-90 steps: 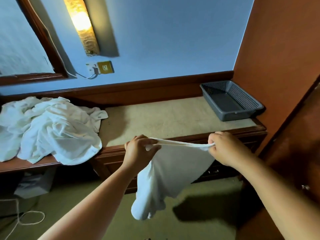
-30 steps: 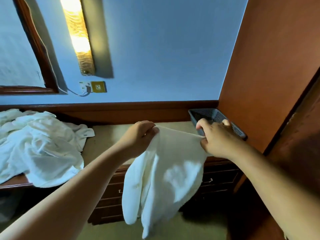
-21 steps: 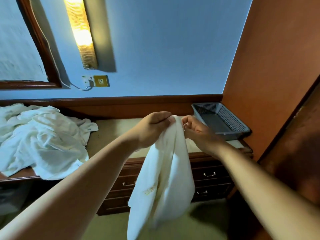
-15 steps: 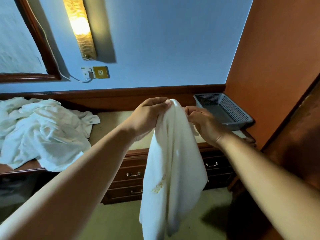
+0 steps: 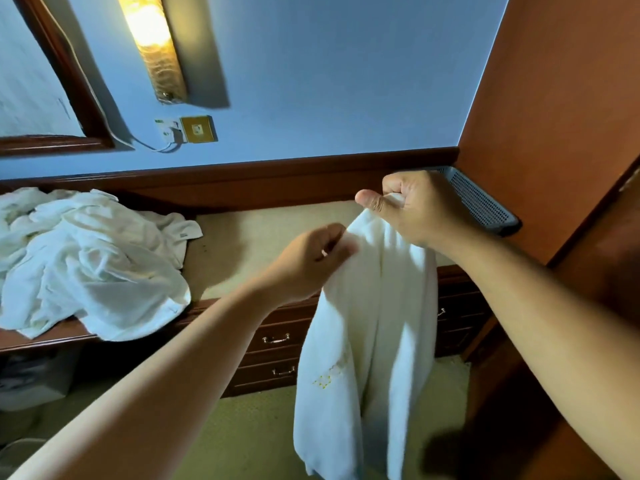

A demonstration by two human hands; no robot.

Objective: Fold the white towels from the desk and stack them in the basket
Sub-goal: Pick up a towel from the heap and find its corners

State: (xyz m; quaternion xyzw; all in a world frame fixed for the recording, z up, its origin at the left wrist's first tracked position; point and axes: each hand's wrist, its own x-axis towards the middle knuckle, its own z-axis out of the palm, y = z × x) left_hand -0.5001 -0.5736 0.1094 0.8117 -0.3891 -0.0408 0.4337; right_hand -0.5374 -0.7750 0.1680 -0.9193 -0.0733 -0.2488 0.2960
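Observation:
A white towel [image 5: 367, 348] hangs doubled lengthwise in the air in front of the desk. My right hand [image 5: 419, 209] grips its top end, thumb pointing left. Lower and to the left, my left hand [image 5: 311, 261] pinches the towel's left edge. A heap of crumpled white towels [image 5: 86, 265] lies on the left part of the desk [image 5: 263, 237]. The grey perforated basket [image 5: 481, 206] sits at the desk's right end against the orange wall, mostly hidden behind my right hand.
Drawers with metal handles [image 5: 277, 339] front the desk below the top. A wall lamp [image 5: 156, 46], a socket with a plugged cable [image 5: 187, 129] and a mirror frame [image 5: 69, 81] are on the blue wall. Green carpet [image 5: 242, 427] lies below.
The towel's two top corners were brought together. Now my right hand alone holds the top, and my left hand has slid down to the towel's left edge.

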